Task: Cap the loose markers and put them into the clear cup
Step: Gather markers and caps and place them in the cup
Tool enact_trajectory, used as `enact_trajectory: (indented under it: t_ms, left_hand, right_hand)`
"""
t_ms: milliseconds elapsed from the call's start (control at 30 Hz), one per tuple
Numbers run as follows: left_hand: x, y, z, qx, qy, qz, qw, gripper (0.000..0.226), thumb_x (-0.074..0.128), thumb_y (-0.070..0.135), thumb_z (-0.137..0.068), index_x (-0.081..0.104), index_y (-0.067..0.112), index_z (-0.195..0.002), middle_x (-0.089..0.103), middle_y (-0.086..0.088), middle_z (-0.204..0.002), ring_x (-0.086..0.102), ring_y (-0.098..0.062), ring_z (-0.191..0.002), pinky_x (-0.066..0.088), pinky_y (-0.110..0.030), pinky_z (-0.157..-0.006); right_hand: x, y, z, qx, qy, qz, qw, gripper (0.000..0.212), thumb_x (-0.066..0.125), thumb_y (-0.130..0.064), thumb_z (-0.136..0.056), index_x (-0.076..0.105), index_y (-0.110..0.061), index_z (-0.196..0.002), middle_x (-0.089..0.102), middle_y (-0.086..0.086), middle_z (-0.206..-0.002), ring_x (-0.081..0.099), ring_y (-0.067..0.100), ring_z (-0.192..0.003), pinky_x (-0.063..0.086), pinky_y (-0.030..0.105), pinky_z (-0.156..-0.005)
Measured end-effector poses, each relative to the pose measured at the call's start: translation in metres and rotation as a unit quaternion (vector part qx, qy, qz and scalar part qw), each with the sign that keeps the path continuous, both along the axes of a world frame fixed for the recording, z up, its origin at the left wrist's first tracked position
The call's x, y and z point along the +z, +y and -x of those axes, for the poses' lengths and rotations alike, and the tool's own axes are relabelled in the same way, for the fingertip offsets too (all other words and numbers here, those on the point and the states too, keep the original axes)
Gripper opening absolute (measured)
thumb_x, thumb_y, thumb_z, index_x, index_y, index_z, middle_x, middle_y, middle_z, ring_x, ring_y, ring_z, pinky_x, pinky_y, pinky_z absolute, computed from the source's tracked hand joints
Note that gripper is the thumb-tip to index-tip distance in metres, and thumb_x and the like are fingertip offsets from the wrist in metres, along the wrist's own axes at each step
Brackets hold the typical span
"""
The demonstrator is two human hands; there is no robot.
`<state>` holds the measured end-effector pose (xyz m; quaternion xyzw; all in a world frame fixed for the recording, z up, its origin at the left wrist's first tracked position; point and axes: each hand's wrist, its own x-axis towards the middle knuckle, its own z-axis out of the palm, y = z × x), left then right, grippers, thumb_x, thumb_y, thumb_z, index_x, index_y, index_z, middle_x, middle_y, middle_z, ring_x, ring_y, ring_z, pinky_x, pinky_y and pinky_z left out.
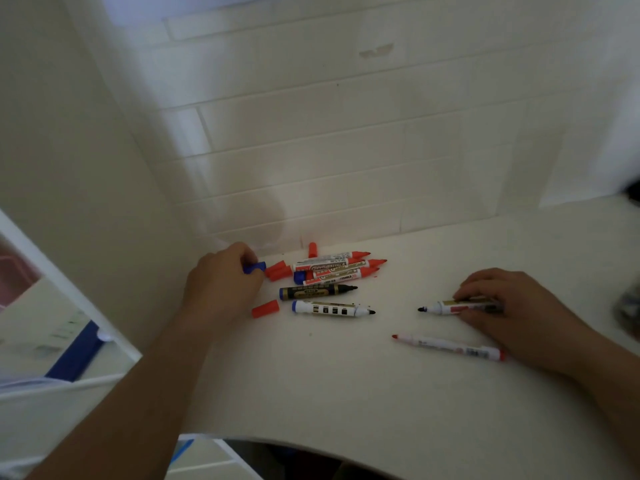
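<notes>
Markers (325, 271) lie uncapped; none done. My left grip (225, 282) pinches a blue cap (254, 267), my right grip (498, 303) holds a black marker (450, 306).

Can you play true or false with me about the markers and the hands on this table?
1. The left hand holds a blue cap. True.
2. The right hand rests on a marker with a black tip. True.
3. All the markers have their caps on. False: every marker tip that shows is bare, and the red caps lie loose.
4. The thin red marker lies in the pile by the wall. False: it lies alone, nearest the table's front edge.
</notes>
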<state>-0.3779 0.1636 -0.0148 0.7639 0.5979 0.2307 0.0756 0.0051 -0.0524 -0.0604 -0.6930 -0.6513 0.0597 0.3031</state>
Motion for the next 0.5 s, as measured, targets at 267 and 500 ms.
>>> enact_trajectory:
  t_ms: [267,500]
  left_hand:
    - [-0.004,-0.001,-0.005,-0.018,0.024,0.025,0.999,0.015,0.071,0.048,-0.081,0.064,0.038,-0.090,0.066,0.009,-0.100,0.060,-0.020,-0.098,0.054,-0.037,-0.085]
    - [0.020,0.005,-0.046,-0.120,0.078,0.119,0.983,0.044,0.076,0.054,-0.079,0.068,0.045,-0.121,0.060,0.008,-0.111,0.044,-0.024,-0.120,0.045,-0.045,-0.103]
  right_hand:
    - [-0.001,0.000,0.000,0.003,-0.015,-0.003,1.000,0.019,0.082,-0.027,-0.082,0.075,-0.040,-0.094,0.065,-0.023,-0.104,0.066,0.006,-0.094,0.055,0.040,-0.090]
    - [0.003,-0.001,0.004,-0.007,-0.021,-0.001,1.000,0.019,0.083,-0.023,-0.081,0.077,-0.036,-0.094,0.065,-0.025,-0.104,0.066,0.003,-0.094,0.056,0.039,-0.088]
